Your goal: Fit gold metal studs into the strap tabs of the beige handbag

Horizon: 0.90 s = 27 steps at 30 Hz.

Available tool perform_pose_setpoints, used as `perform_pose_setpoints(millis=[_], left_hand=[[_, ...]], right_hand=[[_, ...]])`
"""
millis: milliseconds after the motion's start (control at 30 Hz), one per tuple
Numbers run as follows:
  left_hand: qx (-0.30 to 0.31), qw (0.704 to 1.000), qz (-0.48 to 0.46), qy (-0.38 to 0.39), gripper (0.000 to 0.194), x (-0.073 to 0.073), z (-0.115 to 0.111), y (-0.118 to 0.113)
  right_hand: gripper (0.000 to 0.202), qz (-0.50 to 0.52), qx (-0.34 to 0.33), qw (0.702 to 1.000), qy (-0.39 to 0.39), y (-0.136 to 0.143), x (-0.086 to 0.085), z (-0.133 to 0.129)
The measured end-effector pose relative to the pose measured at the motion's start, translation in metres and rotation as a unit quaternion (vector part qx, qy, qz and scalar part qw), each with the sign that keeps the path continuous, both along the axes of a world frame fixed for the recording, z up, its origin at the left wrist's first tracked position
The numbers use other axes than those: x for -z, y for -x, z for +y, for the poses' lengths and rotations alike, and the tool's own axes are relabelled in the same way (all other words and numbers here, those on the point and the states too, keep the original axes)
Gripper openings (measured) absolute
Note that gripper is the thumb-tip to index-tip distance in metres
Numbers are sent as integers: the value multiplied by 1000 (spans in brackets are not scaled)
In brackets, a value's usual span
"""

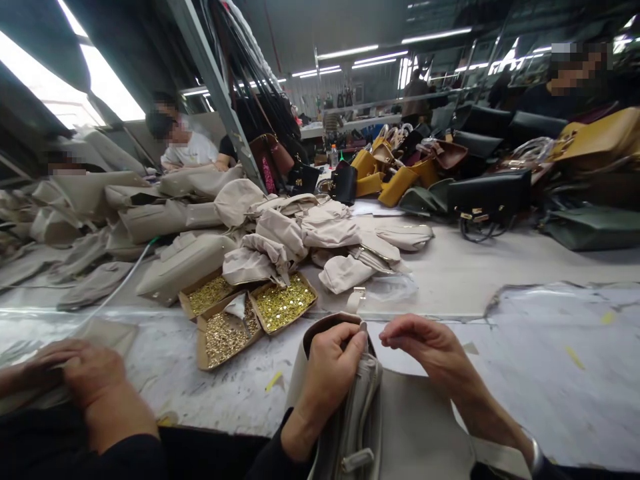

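Lower left: co-worker's hands [95, 373] on beige piece [113, 331]. Left of center: boxes [202, 347] of hardware [225, 337] on tabletop [220, 397]. Lower center: beige bag [361, 407], edge pinched in left hand [330, 363]. Right of center: right hand [433, 347] apart, fingers bent; grip, if any, indiscernible.

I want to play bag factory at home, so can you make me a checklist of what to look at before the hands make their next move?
1. Left hand gripping the bag near its top edge: ok.
2. Bag open at the top: ok, the brown inside shows.
3. Right hand touching the bag's top edge: not ok, its fingertips are beside it, apart.
4. Something small between the right fingertips: cannot tell.
5. Gold bits in their boxes on the table: ok, three boxes of them.
6. Neighbour's hands away from this bag: ok, they are off to the left.
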State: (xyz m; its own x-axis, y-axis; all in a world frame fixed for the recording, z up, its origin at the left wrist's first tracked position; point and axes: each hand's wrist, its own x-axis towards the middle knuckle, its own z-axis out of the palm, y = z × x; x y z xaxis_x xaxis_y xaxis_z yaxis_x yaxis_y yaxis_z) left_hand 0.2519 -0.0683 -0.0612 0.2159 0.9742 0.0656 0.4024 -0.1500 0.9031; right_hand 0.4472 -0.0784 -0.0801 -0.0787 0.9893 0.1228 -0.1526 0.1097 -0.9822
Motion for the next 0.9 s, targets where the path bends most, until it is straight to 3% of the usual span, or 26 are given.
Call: perform_pose_setpoints(millis=[100,300,900], left_hand=[[32,999,-4,5,23,2,1,-5],[41,999,-3,-7,21,6,2,-10],[39,997,-7,-68,20,13,-1,-13]], right_hand=[[15,9,-13,1000,9,0,4,6],[19,75,-1,988,137,2,10,10],[15,78,29,989,125,7,25,6]])
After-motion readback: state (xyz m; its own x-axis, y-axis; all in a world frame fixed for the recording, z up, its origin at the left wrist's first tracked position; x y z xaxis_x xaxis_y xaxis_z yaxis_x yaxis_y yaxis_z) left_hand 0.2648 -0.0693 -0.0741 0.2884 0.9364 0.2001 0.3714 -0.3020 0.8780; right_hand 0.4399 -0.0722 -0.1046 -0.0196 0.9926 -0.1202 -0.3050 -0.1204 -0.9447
